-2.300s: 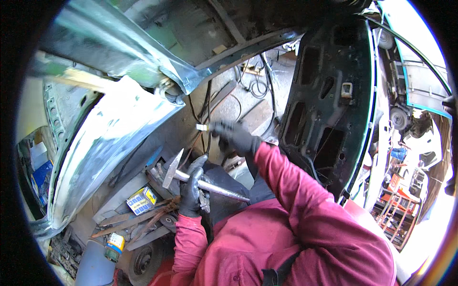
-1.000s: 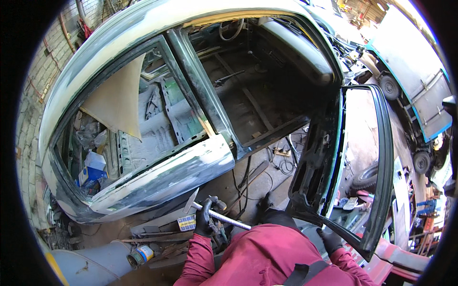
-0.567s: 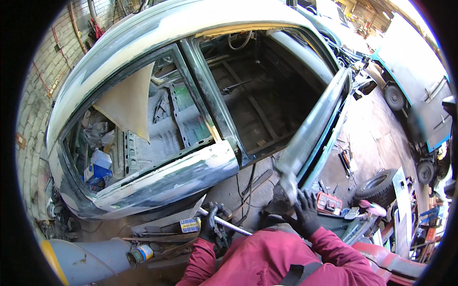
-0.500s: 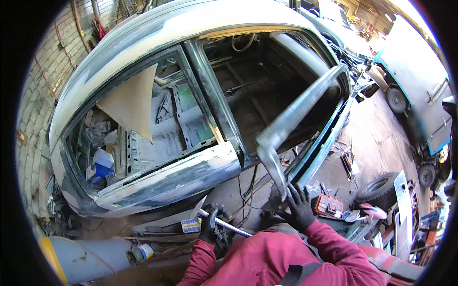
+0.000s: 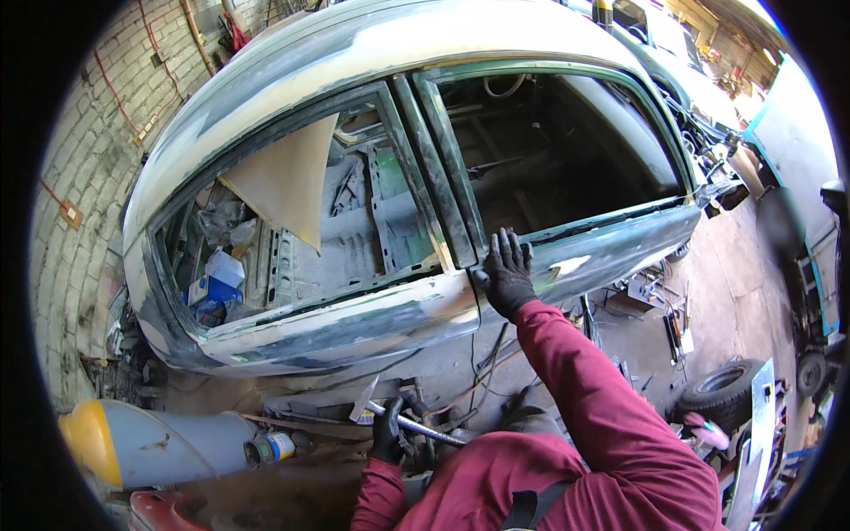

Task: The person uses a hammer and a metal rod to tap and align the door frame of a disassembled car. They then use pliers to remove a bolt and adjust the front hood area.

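The car body (image 5: 390, 40) stands before me, patchy with bare metal, white and dark green paint. Its front door (image 5: 611, 241) sits closed in the frame. Black-gloved, my right hand (image 5: 509, 281) presses with stretched fingers on the door's rear upper corner, just below the window opening. Low in the view, my left hand (image 5: 387, 434), also gloved, is closed round the silver handle of a hammer (image 5: 362, 405). The hammer's narrow head points away from me. The handle's other end lies against my body.
A grey gas cylinder (image 5: 190, 442) with a yellow end lies at the lower left, beside a small can (image 5: 270, 449). At the right are a loose tyre (image 5: 722, 389) and scattered tools (image 5: 677, 332). Behind the car rises a brick wall (image 5: 97, 168).
The front door has swung from open to closed. My right hand has moved forward with it, from the door's edge to its outer face. My left hand keeps the hammer.
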Demonstrator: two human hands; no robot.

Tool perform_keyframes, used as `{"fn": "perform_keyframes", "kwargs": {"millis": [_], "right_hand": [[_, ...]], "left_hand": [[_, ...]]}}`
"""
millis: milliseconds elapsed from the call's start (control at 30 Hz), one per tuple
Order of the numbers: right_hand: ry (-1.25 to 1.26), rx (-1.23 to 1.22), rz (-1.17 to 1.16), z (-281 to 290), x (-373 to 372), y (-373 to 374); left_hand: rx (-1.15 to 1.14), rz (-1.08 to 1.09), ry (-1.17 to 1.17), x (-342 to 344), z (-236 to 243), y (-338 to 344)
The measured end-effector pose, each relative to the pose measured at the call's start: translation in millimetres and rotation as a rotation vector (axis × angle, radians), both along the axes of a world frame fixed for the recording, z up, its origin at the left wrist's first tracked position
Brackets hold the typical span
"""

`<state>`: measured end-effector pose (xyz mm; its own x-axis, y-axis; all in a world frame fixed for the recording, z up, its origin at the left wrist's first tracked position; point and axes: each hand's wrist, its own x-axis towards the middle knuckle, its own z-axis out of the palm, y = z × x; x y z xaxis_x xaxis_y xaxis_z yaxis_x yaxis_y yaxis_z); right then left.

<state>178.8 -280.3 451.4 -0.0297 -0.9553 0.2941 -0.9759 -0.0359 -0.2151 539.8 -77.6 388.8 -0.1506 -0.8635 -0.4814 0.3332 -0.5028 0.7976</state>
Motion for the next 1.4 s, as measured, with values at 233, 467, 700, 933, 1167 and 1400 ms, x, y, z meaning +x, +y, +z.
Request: {"fn": "perform_keyframes", "kwargs": {"millis": [233,467,700,933,1167,1400], "right_hand": [[-0.029,-0.052,0.027,4.8,-0.3,4.4],[-0.054,-0.059,0.069,-2.0,-7.2,2.2],[-0.111,-0.04,0.173,9.5,-16.9,24.4],[-0.111,0.254,0.303,-71.5,-28.9,171.4],[-0.174,1.053,-0.165,-156.5,-105.4,314.6],[-0.37,1.26,-0.582,-164.0,-136.1,389.6]], "left_hand": [[0.025,0.039,0.055,-23.2,20.9,-1.2],[-0.05,0.019,0.038,-36.6,15.8,-10.7],[-0.045,-0.003,0.029,-30.2,6.8,-4.9],[0.133,0.03,0.117,-21.1,7.8,0.0],[0.126,0.022,0.133,-21.7,13.9,-7.2],[0.041,-0.009,0.069,-31.7,4.0,-17.1]]}}
